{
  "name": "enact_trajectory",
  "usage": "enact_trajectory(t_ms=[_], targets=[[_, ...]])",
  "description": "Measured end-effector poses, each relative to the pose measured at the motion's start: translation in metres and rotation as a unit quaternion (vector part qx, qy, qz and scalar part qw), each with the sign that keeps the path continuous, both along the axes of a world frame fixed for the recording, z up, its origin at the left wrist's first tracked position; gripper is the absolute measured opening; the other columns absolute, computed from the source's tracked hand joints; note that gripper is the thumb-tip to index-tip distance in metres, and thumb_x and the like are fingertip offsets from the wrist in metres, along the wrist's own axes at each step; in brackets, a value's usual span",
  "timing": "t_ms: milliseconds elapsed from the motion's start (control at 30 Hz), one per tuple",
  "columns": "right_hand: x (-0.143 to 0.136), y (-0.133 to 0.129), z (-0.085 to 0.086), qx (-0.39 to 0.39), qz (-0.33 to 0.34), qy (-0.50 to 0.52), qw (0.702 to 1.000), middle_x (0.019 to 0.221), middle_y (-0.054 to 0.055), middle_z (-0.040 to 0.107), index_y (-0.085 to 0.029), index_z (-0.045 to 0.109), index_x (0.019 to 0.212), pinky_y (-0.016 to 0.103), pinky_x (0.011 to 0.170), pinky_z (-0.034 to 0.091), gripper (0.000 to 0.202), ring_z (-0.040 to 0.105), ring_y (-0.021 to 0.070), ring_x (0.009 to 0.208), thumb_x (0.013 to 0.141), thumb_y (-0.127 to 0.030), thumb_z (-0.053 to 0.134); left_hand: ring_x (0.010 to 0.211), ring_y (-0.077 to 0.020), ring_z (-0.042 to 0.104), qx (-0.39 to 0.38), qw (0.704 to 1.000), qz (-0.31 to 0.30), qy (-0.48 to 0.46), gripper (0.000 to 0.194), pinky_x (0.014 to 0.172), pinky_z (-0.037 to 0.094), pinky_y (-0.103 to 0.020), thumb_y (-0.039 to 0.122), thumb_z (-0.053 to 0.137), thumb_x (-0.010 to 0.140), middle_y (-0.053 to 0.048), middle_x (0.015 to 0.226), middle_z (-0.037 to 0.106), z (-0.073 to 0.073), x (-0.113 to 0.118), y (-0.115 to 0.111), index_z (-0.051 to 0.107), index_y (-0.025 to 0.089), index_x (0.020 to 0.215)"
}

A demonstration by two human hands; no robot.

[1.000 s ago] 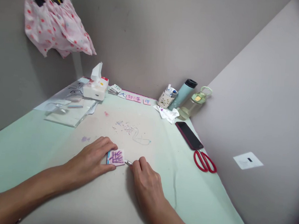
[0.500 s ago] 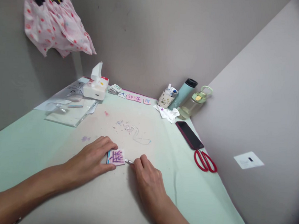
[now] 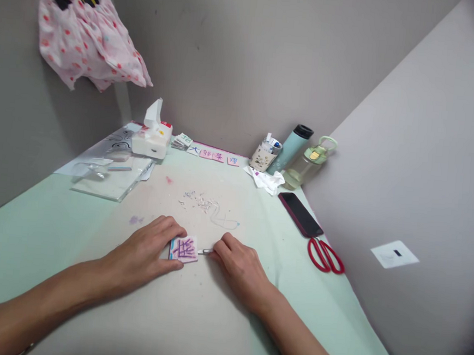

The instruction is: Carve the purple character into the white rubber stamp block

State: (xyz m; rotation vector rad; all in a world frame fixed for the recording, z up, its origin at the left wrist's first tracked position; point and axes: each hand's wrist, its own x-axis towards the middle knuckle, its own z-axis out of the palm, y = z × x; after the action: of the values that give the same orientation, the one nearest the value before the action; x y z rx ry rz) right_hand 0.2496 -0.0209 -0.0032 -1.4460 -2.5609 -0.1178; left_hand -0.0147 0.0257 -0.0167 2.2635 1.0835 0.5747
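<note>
- The small square block (image 3: 184, 249) lies flat on the counter (image 3: 332, 322), between the two hands; its pale upper face bears purple strokes, with a blue streak along the left edge.
- The left hand (image 3: 149, 250) is partly open, grasping the block between a thumb at the near edge and fingers at the far edge.
- The right hand (image 3: 236, 265) is closed in a pinch around a slim, shiny, metallic-looking tool (image 3: 205, 251); the tip points at the block's right edge, though I cannot tell whether they touch.
- Beyond the block lie crumbly pale shavings (image 3: 202, 202) and, beside them, a thin curling strand (image 3: 221, 224).
- To the right are red-looped scissors (image 3: 325, 255), just beside a flat, dark-screened phone (image 3: 301, 214).
- At the back, flat squares with written characters (image 3: 212, 155) stand in a row near a soft, white tissue pack (image 3: 152, 141).
</note>
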Motion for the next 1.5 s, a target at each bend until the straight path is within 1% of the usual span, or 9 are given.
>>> enact_trajectory(t_ms=[267,467,600,733,933,1067,1200,1333,1500], targets=[[0.003,0.012,0.007,-0.069,0.01,0.057,0.996,0.09,0.0,0.06,-0.02,0.059,0.092,0.027,0.057,0.026,0.016,0.052,0.0135,0.07,0.108,-0.018,0.058,0.108,-0.0279,0.06,-0.011,1.0,-0.003,0.005,0.03,0.093,0.048,-0.038,0.034,0.069,0.087,-0.004,0.112,0.065,0.002,0.0,0.001,0.065,0.026,0.115],[0.001,0.01,0.017,-0.133,-0.016,0.141,0.981,0.093,-0.001,0.064,-0.021,0.065,0.095,0.024,0.067,0.04,0.009,0.06,0.0121,0.075,0.104,-0.018,0.066,0.11,-0.0285,0.06,-0.029,1.0,-0.001,0.002,0.032,0.094,0.048,-0.038,0.032,0.068,0.087,-0.004,0.115,0.065,0.002,-0.001,0.001,0.065,0.026,0.118],[-0.004,0.003,0.023,-0.171,-0.045,0.191,0.966,0.09,-0.002,0.066,-0.02,0.066,0.09,0.023,0.069,0.042,0.013,0.061,0.0116,0.075,0.102,-0.013,0.066,0.114,-0.028,0.06,-0.055,0.998,-0.007,-0.001,0.035,0.098,0.048,-0.038,0.03,0.071,0.084,-0.003,0.119,0.066,0.006,-0.002,0.002,0.066,0.028,0.119],[-0.007,-0.004,0.023,-0.191,-0.062,0.222,0.954,0.087,-0.003,0.067,-0.02,0.065,0.093,0.023,0.066,0.04,0.011,0.059,0.0118,0.071,0.094,-0.013,0.073,0.117,-0.0263,0.061,-0.109,0.994,-0.023,-0.01,0.035,0.101,0.048,-0.037,0.03,0.074,0.084,-0.002,0.123,0.066,0.015,-0.006,0.005,0.067,0.03,0.119],[-0.007,-0.01,0.021,-0.205,-0.078,0.275,0.936,0.086,-0.002,0.065,-0.02,0.064,0.089,0.024,0.066,0.038,0.011,0.056,0.0131,0.073,0.095,-0.011,0.066,0.116,-0.0276,0.064,-0.188,0.98,-0.02,-0.064,0.033,0.104,0.049,-0.042,0.031,0.077,0.081,-0.002,0.122,0.066,0.025,-0.004,0.005,0.068,0.03,0.113],[-0.009,-0.012,0.022,-0.202,-0.086,0.296,0.93,0.084,-0.001,0.063,-0.02,0.064,0.086,0.025,0.065,0.037,0.011,0.053,0.0131,0.07,0.094,-0.013,0.064,0.104,-0.0262,0.071,-0.329,0.926,-0.005,-0.185,0.042,0.088,0.056,-0.04,0.032,0.077,0.079,-0.003,0.113,0.067,0.021,0.0,0.001,0.058,0.027,0.116],[-0.013,-0.014,0.024,-0.256,-0.114,0.369,0.886,0.078,-0.001,0.062,-0.02,0.064,0.082,0.026,0.064,0.038,0.01,0.051,0.0142,0.071,0.091,-0.017,0.066,0.091,-0.0237,0.073,-0.385,0.894,-0.003,-0.23,0.052,0.074,0.057,-0.034,0.034,0.079,0.075,-0.002,0.101,0.07,0.02,0.003,-0.002,0.05,0.028,0.118],[-0.015,-0.015,0.027,-0.32,-0.126,0.448,0.825,0.072,-0.002,0.057,-0.019,0.061,0.076,0.027,0.063,0.035,0.014,0.047,0.0141,0.07,0.089,-0.025,0.066,0.093,-0.0237,0.074,-0.374,0.894,0.004,-0.247,0.051,0.073,0.058,-0.032,0.033,0.08,0.076,-0.002,0.104,0.072,0.022,0.005,-0.005,0.049,0.028,0.117],[-0.015,-0.016,0.027,-0.337,-0.125,0.479,0.801,0.07,-0.003,0.053,-0.019,0.061,0.077,0.027,0.061,0.032,0.018,0.044,0.0131,0.067,0.088,-0.032,0.066,0.099,-0.0253,0.074,-0.336,0.908,0.024,-0.25,0.049,0.078,0.058,-0.034,0.032,0.08,0.077,-0.003,0.107,0.069,0.022,0.007,-0.009,0.052,0.027,0.117]])
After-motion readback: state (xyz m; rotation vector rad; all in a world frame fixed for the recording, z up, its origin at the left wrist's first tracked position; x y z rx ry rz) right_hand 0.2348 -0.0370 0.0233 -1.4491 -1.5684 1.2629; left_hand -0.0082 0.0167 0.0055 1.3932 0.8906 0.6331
